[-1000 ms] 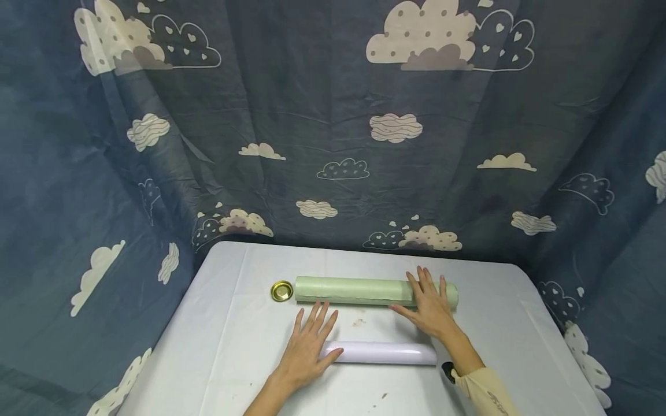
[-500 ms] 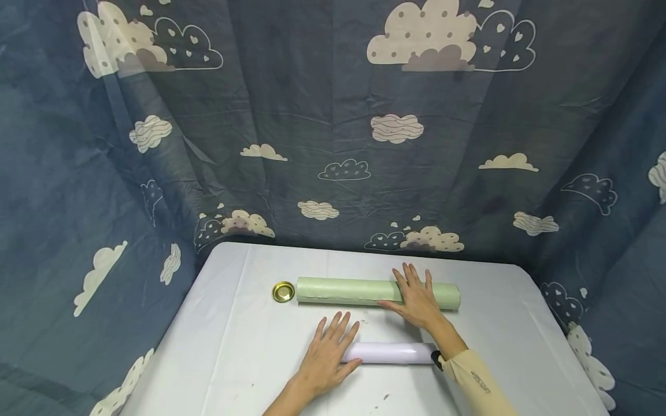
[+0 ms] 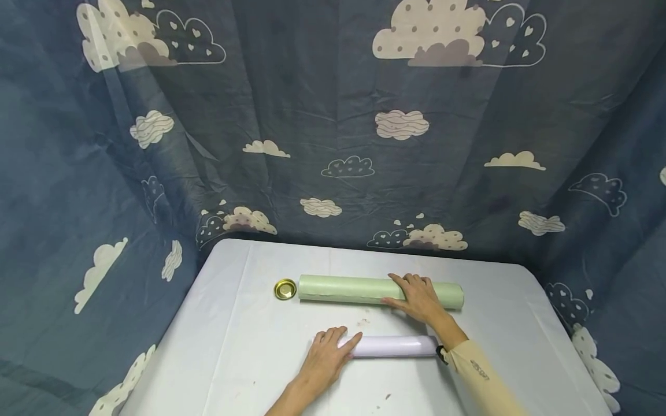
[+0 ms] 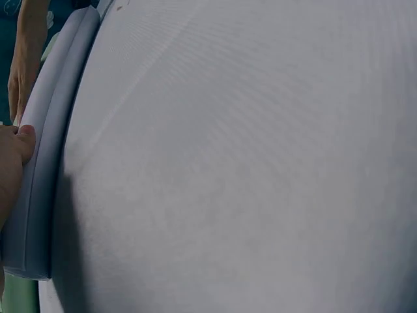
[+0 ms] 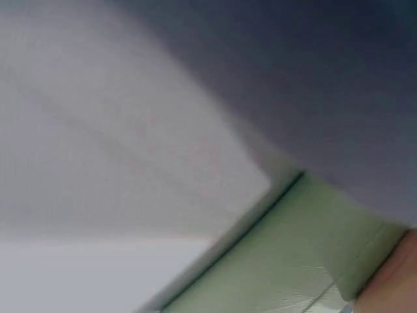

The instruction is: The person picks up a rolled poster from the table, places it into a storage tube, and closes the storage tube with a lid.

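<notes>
A pale green roll (image 3: pixel 343 290) with a seam along its side lies crosswise toward the back of the table. Over its right half, my right hand (image 3: pixel 418 300) grips it with bent fingers and the thumb on the near side. Closer to me is a shorter, glossy lavender roll (image 3: pixel 395 346). My left hand (image 3: pixel 325 361) holds this one near its left end, which the fingers hide. In the left wrist view my thumb lies along the lavender roll (image 4: pixel 55 130). The right wrist view has the green roll (image 5: pixel 280 261) beside a bit of my hand (image 5: pixel 394 280).
A small gold round dish (image 3: pixel 285 289) sits just off the green roll's left end. White cloth covers the table (image 3: pixel 250 358), with a few brownish marks on it. Dark blue curtain (image 3: pixel 291 190) with cloud prints hangs behind and at both sides.
Both hands have gone from spread, straight fingers to bent fingers around the rolls. My right hand slid left along the green roll; my left hand moved right and slightly nearer to me.
</notes>
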The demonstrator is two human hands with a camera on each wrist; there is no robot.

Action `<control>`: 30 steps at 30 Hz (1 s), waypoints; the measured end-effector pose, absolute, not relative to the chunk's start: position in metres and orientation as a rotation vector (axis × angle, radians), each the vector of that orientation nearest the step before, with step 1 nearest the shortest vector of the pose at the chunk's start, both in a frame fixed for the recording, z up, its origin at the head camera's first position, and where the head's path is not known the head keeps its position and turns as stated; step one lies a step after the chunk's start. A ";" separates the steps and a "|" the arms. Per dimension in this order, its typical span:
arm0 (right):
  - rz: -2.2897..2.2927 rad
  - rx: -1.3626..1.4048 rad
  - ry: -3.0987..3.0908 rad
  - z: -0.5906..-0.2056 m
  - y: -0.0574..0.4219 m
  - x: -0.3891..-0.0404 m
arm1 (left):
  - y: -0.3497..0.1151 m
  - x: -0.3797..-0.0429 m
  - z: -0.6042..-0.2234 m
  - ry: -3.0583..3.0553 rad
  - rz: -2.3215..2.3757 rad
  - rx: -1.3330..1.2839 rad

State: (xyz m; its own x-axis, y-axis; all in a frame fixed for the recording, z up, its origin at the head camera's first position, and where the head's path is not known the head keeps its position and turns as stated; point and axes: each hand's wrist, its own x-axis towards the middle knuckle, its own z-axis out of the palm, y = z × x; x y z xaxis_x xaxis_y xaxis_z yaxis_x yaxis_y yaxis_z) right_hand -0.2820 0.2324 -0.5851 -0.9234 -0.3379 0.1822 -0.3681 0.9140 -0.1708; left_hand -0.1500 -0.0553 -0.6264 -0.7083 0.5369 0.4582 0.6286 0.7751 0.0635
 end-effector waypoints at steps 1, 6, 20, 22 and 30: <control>0.294 0.548 -2.922 -0.585 0.232 -0.283 | -0.056 -0.151 -0.627 -2.536 -0.319 -0.876; 0.285 0.559 -2.907 -0.585 0.233 -0.286 | -0.058 -0.155 -0.629 -2.500 -0.373 -0.866; 0.317 0.612 -2.842 -0.588 0.232 -0.289 | -0.096 -0.161 -0.622 -2.540 -0.518 -0.868; 0.320 0.605 -2.842 -0.589 0.232 -0.289 | -0.101 -0.160 -0.622 -2.546 -0.534 -0.870; 0.366 0.568 -2.776 -0.584 0.240 -0.282 | -0.122 -0.154 -0.621 -2.566 -0.502 -0.801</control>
State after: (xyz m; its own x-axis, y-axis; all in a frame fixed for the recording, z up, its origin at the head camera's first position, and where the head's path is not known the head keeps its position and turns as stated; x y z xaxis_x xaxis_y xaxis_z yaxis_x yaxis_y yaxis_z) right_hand -0.2824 0.2399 -0.5840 -0.8822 -0.3429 0.3228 -0.4148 0.8902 -0.1883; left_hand -0.1539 -0.1221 -0.6208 -0.7538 0.4547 0.4744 0.6000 0.7706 0.2147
